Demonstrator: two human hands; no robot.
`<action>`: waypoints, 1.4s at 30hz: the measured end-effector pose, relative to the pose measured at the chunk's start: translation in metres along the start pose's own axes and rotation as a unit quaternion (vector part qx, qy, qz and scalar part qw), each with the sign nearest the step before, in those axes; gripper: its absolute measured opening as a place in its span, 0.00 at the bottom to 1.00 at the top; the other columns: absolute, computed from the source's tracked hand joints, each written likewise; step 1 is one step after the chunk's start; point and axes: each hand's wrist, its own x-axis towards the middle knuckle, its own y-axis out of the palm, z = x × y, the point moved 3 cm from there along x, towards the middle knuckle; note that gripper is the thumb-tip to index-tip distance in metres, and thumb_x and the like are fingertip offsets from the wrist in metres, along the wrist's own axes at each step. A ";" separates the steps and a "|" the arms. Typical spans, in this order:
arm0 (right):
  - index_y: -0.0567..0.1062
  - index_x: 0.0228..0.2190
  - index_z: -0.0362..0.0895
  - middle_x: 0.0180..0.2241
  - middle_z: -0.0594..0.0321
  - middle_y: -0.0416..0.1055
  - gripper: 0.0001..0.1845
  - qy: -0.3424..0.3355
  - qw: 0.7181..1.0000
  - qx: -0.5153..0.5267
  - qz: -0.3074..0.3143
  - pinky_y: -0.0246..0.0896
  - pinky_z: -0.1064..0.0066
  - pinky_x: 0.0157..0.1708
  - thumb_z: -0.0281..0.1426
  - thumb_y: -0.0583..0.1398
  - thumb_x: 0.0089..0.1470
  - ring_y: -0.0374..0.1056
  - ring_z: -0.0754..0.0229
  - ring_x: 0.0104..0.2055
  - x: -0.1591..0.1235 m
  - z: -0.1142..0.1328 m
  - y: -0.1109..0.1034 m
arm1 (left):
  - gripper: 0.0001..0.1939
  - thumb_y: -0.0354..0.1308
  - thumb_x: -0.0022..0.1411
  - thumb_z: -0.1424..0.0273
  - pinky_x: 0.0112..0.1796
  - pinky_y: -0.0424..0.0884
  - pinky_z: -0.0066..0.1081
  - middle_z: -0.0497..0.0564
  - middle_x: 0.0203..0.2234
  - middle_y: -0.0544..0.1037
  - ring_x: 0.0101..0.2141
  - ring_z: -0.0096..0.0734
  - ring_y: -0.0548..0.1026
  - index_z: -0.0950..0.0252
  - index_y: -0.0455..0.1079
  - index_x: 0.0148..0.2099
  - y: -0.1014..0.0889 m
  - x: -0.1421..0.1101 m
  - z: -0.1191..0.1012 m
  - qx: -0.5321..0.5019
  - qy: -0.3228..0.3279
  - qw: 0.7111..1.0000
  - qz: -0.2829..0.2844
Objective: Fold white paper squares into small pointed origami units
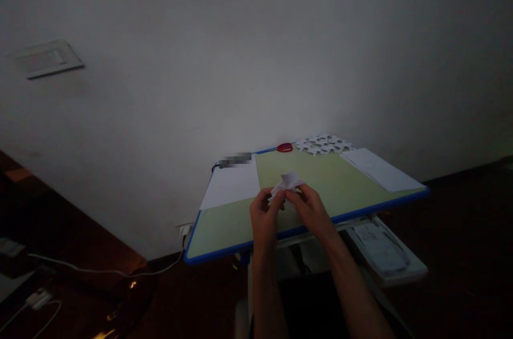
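Note:
Between my two hands, above the front part of the table, is a small folded piece of white paper [289,180] with pointed flaps standing up. My left hand [266,210] pinches its left side, thumb and fingers closed on it. On the other side my right hand [310,208] grips the right edge, with the thumbs close together at the near side. My fingers cover the paper's lower part. At the back of the table lie many small folded paper pieces [324,144] grouped together, beside red-handled scissors [285,147].
The pale green table [228,227] has a blue rim and stands against a grey wall. A white sheet [234,181] lies at left, with a blurred dark object [235,160] behind it. Stacked paper [382,171] is at right. An open drawer [380,248] juts out below; a cable [100,271] runs at left.

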 end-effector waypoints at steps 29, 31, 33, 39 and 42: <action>0.76 0.30 0.44 0.26 0.66 0.69 0.14 -0.033 0.999 -0.037 0.005 0.59 0.70 0.32 0.42 0.62 0.59 0.64 0.60 0.30 0.010 -0.003 -0.005 | 0.15 0.68 0.58 0.59 0.31 0.70 0.27 0.48 0.26 0.77 0.26 0.26 0.74 0.68 0.75 0.34 0.005 0.008 0.004 -0.019 -0.041 0.999 -0.018; 0.76 0.30 0.44 0.27 0.65 0.69 0.14 -0.035 0.999 -0.039 -0.008 0.59 0.69 0.33 0.42 0.63 0.57 0.64 0.60 0.30 0.010 -0.003 -0.005 | 0.15 0.68 0.59 0.59 0.31 0.69 0.26 0.47 0.24 0.76 0.26 0.26 0.73 0.67 0.75 0.34 0.003 0.008 0.005 -0.012 -0.024 0.999 -0.021; 0.76 0.29 0.44 0.27 0.65 0.69 0.13 -0.036 0.999 -0.032 -0.019 0.60 0.69 0.33 0.42 0.65 0.56 0.65 0.60 0.30 0.010 -0.003 -0.004 | 0.15 0.67 0.59 0.59 0.30 0.68 0.25 0.46 0.22 0.75 0.26 0.25 0.72 0.67 0.75 0.34 0.002 0.009 0.006 -0.009 -0.012 1.000 -0.020; 0.75 0.29 0.45 0.28 0.65 0.69 0.14 -0.025 1.000 -0.018 0.002 0.59 0.69 0.32 0.42 0.65 0.56 0.64 0.59 0.31 0.007 -0.004 -0.001 | 0.17 0.65 0.60 0.56 0.30 0.70 0.27 0.47 0.25 0.74 0.27 0.27 0.71 0.66 0.73 0.30 0.003 0.008 0.009 -0.057 -0.024 0.997 -0.038; 0.74 0.29 0.45 0.27 0.67 0.67 0.14 -0.022 0.999 -0.027 0.007 0.57 0.70 0.31 0.42 0.64 0.57 0.62 0.60 0.30 0.006 -0.005 -0.001 | 0.17 0.65 0.61 0.57 0.30 0.69 0.27 0.47 0.25 0.74 0.27 0.27 0.71 0.66 0.73 0.31 0.002 0.008 0.012 -0.051 -0.031 0.997 -0.042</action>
